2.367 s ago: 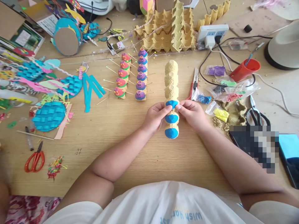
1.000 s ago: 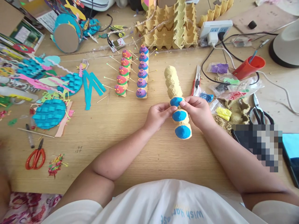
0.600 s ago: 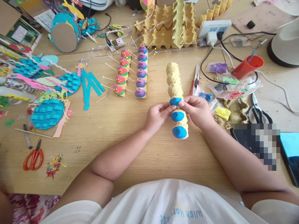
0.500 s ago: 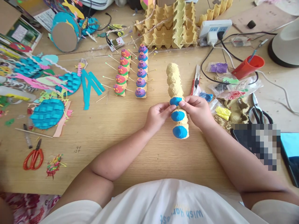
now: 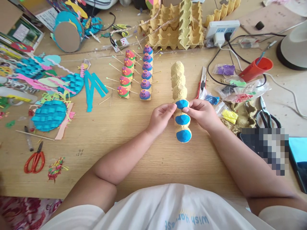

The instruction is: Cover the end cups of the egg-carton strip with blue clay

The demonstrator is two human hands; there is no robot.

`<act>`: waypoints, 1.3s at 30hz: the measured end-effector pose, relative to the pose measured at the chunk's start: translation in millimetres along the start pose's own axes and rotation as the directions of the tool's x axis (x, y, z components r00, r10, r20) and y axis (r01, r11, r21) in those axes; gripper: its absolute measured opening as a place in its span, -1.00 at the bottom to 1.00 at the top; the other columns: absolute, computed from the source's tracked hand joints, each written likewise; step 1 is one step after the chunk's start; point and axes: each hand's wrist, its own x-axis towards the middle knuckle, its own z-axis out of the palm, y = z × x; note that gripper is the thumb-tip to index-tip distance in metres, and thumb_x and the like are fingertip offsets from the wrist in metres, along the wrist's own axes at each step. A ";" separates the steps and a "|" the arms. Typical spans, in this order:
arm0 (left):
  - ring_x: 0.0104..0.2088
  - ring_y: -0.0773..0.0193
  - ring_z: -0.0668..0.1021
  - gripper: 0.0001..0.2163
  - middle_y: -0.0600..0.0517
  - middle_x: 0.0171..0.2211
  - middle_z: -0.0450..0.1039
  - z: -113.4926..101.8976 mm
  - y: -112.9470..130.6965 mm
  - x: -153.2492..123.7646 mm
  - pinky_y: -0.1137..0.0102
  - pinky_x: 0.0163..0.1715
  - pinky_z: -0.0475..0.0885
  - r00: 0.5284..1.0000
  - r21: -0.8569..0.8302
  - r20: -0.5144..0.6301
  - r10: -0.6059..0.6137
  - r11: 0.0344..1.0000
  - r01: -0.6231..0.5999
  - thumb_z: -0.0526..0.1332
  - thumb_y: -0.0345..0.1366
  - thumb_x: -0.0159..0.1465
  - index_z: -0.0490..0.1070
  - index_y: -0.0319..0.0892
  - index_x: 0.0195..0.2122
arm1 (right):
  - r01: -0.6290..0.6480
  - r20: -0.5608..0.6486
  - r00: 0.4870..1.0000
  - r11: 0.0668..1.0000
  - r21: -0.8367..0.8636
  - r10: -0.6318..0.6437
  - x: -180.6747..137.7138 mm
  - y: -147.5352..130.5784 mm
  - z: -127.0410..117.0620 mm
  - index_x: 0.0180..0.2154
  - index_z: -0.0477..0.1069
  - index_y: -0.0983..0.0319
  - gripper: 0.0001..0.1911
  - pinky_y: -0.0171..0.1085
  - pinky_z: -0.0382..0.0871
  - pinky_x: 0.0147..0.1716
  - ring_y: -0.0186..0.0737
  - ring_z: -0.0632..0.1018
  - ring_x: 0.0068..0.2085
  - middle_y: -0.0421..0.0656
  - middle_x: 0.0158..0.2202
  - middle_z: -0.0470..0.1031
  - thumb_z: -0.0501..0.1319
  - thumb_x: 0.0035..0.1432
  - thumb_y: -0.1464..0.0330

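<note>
Between my hands is an egg-carton strip [image 5: 179, 91], a row of bumpy tan cups pointing away from me. Its three nearest cups carry blue clay [image 5: 182, 119] on top; the farther ones are bare. My left hand [image 5: 161, 116] is closed on the strip's left edge, thumb and fingers by the third blue patch. From the other side my right hand [image 5: 202, 111] grips the strip, its thumb at the lower edge of that same patch. The fingertips under the strip are hidden. Left of it stand a purple-and-blue carton strip [image 5: 145, 75] and a red-and-green carton strip [image 5: 126, 72], both with thin sticks poking out.
A box cutter [image 5: 202, 83], bagged blue clay [image 5: 212, 99], a red cup [image 5: 255, 70] and black-handled scissors [image 5: 263, 115] lie to the right. Egg trays [image 5: 172, 25] and a power strip [image 5: 222, 30] are at the back. Orange scissors [image 5: 35, 161] and blue woven paper [image 5: 49, 115] lie left.
My right thumb has shifted slightly down and left, and my left thumb has drawn off the third blue patch to its edge. The strip has turned slightly more upright in view.
</note>
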 end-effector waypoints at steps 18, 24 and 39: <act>-0.40 0.42 0.57 -0.52 0.10 -0.38 0.66 0.7 -0.2 -0.1 0.47 -0.33 0.47 1.000 -0.022 -0.013 -0.023 0.999 0.023 0.68 0.18 0.12 0.72 -0.16 -0.30 | 0.053 0.024 0.998 0.999 0.012 -0.053 -0.5 10.3 -0.9 -0.39 0.62 0.15 -0.28 -0.25 0.15 -0.46 -0.33 0.29 -0.47 -0.29 -0.54 0.36 0.61 -0.06 -0.36; -0.42 0.43 0.58 -0.49 0.11 -0.39 0.68 4.8 3.7 -1.0 0.48 -0.34 0.51 0.999 -0.078 -0.017 -0.041 0.996 0.039 0.72 0.19 0.05 0.70 -0.15 -0.34 | -0.001 -0.011 1.000 0.994 0.113 0.002 -2.0 10.0 6.0 -0.43 0.55 0.14 -0.27 -0.27 0.20 -0.47 -0.35 0.30 -0.49 -0.31 -0.55 0.36 0.67 -0.13 -0.33; -0.43 0.43 0.65 -0.54 0.11 -0.43 0.68 9.6 15.3 -1.8 0.53 -0.41 0.55 0.989 -0.247 0.069 -0.131 0.958 0.144 0.78 0.08 -0.03 0.75 -0.15 -0.35 | -0.069 0.012 0.998 0.966 0.250 0.068 -1.8 11.6 7.9 -0.41 0.51 0.17 -0.26 -0.31 0.22 -0.52 -0.40 0.33 -0.52 -0.33 -0.54 0.42 0.72 -0.18 -0.27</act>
